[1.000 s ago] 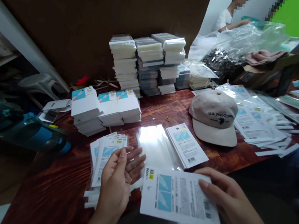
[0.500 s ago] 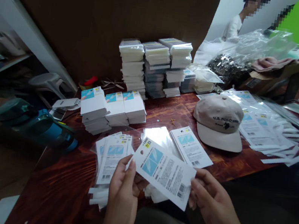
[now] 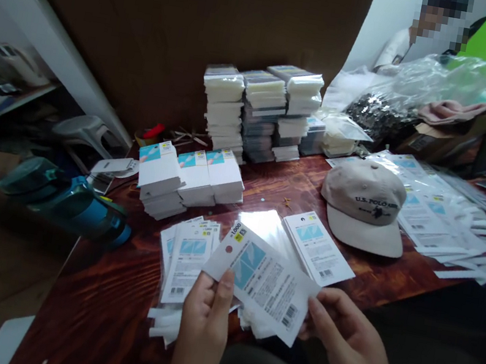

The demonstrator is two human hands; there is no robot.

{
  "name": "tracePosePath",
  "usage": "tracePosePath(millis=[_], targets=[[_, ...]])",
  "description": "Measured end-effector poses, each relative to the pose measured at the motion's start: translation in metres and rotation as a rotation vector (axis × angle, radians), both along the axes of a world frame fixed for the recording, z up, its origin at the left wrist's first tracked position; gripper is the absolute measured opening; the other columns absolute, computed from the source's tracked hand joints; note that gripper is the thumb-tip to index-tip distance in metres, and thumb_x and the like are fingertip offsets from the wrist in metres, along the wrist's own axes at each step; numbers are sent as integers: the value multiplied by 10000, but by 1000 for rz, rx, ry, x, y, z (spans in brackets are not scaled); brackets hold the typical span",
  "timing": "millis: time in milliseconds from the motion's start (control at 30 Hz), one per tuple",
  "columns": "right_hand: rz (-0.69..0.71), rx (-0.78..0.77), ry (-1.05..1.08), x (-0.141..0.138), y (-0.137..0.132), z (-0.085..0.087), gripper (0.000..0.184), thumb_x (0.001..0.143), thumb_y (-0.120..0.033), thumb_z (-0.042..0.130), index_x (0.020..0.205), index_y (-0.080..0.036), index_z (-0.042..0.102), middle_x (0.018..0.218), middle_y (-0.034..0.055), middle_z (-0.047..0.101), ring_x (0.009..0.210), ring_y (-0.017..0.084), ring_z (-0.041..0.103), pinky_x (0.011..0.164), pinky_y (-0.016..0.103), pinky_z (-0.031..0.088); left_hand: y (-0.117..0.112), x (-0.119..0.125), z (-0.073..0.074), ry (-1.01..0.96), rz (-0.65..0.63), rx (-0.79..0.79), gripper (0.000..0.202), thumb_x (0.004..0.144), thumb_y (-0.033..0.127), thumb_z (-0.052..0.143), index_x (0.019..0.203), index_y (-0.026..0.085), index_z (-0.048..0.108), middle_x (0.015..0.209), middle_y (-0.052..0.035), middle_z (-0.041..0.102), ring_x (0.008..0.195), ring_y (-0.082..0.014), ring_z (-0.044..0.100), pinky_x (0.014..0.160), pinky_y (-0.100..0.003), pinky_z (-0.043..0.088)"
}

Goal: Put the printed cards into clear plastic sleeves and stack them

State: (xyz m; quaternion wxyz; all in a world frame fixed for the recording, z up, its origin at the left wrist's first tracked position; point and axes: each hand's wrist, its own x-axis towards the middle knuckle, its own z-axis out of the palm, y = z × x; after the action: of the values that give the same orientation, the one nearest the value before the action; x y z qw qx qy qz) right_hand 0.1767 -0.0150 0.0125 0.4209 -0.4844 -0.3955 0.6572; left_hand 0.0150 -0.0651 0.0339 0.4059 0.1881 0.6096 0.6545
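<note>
A white printed card [image 3: 269, 289] with a blue picture, a barcode and a punched hole is held over the table's front edge, tilted down to the right. My left hand [image 3: 208, 313] grips its left end, thumb on top. At the other end, my right hand [image 3: 342, 329] pinches the right edge between thumb and fingers. Behind the card lie clear plastic sleeves [image 3: 260, 219] and a pile of matching cards [image 3: 318, 247]. Left of my left hand is a spread of cards in plastic sleeves [image 3: 187, 260], white strips showing at their lower ends.
Card stacks [image 3: 158, 171] and tall sleeve stacks [image 3: 222, 110] stand at the back. A cap [image 3: 364, 205] sits right of the card pile, near more bagged cards [image 3: 436, 220]. A blue bottle [image 3: 76, 204] is at the left edge. A person [image 3: 396, 46] is behind.
The view has shifted slightly, so most things appear a little further right. Both hands keep hold of the card, which now bends slightly and tilts more steeply.
</note>
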Motion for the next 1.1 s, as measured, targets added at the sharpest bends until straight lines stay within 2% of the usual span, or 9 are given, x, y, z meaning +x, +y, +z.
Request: tracePosePath(millis=[233, 500, 600, 633, 733, 800, 867, 1000, 1100], targets=[[-42, -106, 96, -25, -4, -9, 243, 789, -396, 747, 869, -195, 637, 643, -5, 691, 565, 118, 626, 556, 188, 537, -11, 16, -18, 168, -180, -169, 339, 822, 517, 600, 863, 193, 690, 925, -130, 753, 862, -280, 709, 702, -324, 556], [75, -225, 175, -34, -7, -9, 225, 811, -437, 704, 928, -247, 672, 849, 12, 742, 760, 169, 689, 708, 279, 567, -14, 7, -38, 801, -217, 58, 309, 910, 369, 478, 928, 252, 763, 956, -113, 772, 969, -282, 700, 921, -401, 499], [293, -135, 25, -27, -1, 1, 266, 808, -467, 676, 926, -233, 727, 910, 66, 748, 813, 241, 686, 769, 373, 557, -27, -18, -28, 893, -172, 55, 301, 868, 490, 525, 899, 298, 755, 958, -60, 779, 946, -271, 710, 884, -384, 527], [310, -92, -47, -22, 4, 3, 276, 791, -468, 688, 916, -226, 737, 918, 82, 747, 838, 265, 684, 788, 392, 548, -31, -28, -24, 934, -117, -72, 263, 799, 544, 604, 856, 332, 747, 877, -22, 787, 854, -256, 727, 797, -344, 558], [45, 140, -471, -3, 26, -5, 376, 771, -525, 657, 990, -225, 715, 1009, 108, 722, 952, 316, 654, 871, 448, 505, -38, -62, -19, 902, 81, -412, 270, 868, 468, 541, 969, 267, 690, 774, -48, 773, 735, -263, 728, 607, -318, 547], [-172, 375, -897, 12, 45, -21, 562, 763, -615, 573, 1087, -167, 679, 1097, 164, 678, 1034, 368, 608, 939, 521, 445, -35, -81, -22, 926, 52, -620, 369, 872, 464, 514, 1108, 208, 636, 873, -88, 768, 797, -290, 716, 663, -353, 541], [-181, 523, -1162, 26, 61, -40, 824, 735, -720, 482, 1185, -43, 617, 1175, 257, 622, 1165, 437, 516, 1034, 590, 321, -30, -93, -26, 1132, 8, -750, 499, 872, 447, 491, 1230, 111, 580, 967, -166, 731, 898, -350, 669, 768, -449, 518], [-73, 447, -1223, 41, 73, -62, 877, 726, -752, 467, 1208, -31, 598, 1165, 258, 621, 1121, 425, 547, 962, 556, 417, -17, -86, -25, 1607, 150, -569, 498, 868, 463, 506, 1129, 52, 617, 1033, -230, 639, 981, -372, 568, 877, -517, 440], [-127, 421, -1176, 38, 69, -58, 814, 728, -719, 522, 1225, -78, 595, 1164, 222, 629, 1084, 403, 567, 928, 535, 447, 3, -57, -21, 1444, -60, -350, 314, 903, 455, 468, 887, 179, 616, 861, -112, 647, 869, -275, 582, 808, -393, 453]])
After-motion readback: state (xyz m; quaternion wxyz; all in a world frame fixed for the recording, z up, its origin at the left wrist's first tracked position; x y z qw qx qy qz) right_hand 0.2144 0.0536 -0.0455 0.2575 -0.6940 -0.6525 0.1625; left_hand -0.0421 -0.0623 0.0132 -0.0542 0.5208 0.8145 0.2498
